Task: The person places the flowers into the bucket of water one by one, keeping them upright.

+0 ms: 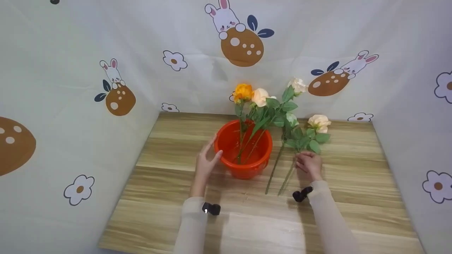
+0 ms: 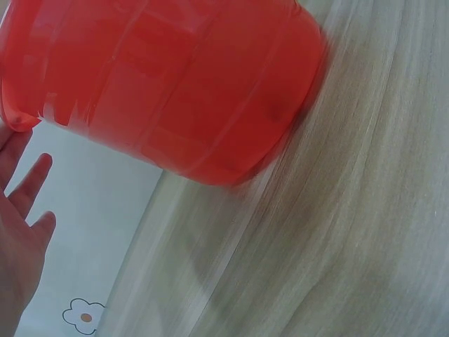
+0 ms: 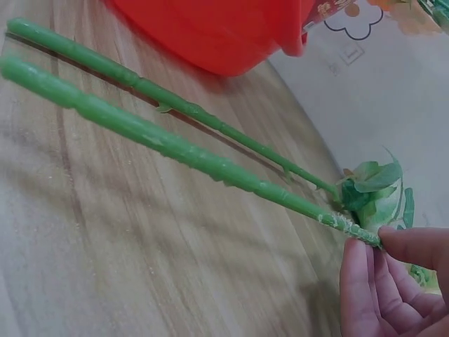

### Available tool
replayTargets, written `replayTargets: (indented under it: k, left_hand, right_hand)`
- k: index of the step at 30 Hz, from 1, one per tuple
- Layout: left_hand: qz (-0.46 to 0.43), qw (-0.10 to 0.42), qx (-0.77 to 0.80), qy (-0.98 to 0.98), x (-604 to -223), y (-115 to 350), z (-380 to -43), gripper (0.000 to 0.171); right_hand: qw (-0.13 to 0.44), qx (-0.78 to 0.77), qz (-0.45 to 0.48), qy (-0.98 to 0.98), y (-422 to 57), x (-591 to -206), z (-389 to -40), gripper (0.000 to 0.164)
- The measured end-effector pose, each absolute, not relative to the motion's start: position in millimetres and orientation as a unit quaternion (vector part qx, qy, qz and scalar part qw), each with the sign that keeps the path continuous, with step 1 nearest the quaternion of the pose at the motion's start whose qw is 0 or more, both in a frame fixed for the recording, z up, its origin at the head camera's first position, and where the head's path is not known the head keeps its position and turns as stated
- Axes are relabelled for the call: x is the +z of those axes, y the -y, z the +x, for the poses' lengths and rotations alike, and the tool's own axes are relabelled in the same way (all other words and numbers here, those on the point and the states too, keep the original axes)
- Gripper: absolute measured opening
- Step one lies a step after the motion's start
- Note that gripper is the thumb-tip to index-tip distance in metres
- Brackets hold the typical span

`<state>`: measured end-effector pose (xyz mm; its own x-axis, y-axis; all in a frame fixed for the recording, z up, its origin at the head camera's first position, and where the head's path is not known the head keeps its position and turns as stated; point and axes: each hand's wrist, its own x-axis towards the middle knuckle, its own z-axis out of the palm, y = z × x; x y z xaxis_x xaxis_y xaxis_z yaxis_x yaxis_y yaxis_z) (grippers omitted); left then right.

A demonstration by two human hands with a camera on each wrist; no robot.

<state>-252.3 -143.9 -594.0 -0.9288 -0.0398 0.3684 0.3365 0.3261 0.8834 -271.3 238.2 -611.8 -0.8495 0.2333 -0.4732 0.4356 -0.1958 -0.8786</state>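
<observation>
A red bucket [image 1: 245,173] stands on the wooden table with several artificial flowers leaning in it, among them an orange bloom [image 1: 243,92] and a peach one [image 1: 260,97]. My left hand [image 1: 206,162] is at the bucket's left side, its straight fingers touching the rim in the left wrist view. To the right of the bucket, my right hand [image 1: 310,165] pinches the green stem [image 3: 210,165] of a peach rose [image 1: 319,123] between thumb and fingers, just under its leaves. Beside it lies another flower with a pale greenish bloom [image 1: 292,120], its stem [image 1: 273,173] on the table.
The table [image 1: 169,197] meets a patterned cloth backdrop [image 1: 190,88] at the back and sides. A white bloom [image 1: 298,85] on a leafy stem leans out over the bucket's right side, above the flowers on the table.
</observation>
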Motion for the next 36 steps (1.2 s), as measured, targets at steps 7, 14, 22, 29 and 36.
replayTargets:
  k: [7,14,22,29,36]
  left_hand:
    - [-0.094,0.154,-0.566,0.804,-555.7,136.9,-233.4,0.054]
    - [-0.091,0.157,-0.563,0.806,-554.4,136.2,-231.7,0.054]
    - [-0.085,0.155,-0.561,0.809,-553.5,136.3,-232.0,0.054]
    - [-0.097,0.154,-0.565,0.804,-555.4,136.6,-231.9,0.054]
    - [-0.086,0.150,-0.580,0.796,-556.2,136.2,-233.3,0.054]
  right_hand:
    - [0.051,-0.726,0.259,-0.634,-239.0,-605.0,-267.7,0.026]
    - [0.027,-0.740,0.261,-0.620,-240.8,-599.2,-266.1,0.013]
    - [0.007,-0.739,0.260,-0.622,-243.5,-591.6,-265.5,0.014]
    - [-0.042,-0.750,0.247,-0.612,-243.0,-587.2,-263.2,0.010]
    - [-0.050,-0.775,0.247,-0.579,-242.9,-576.1,-262.3,0.012]
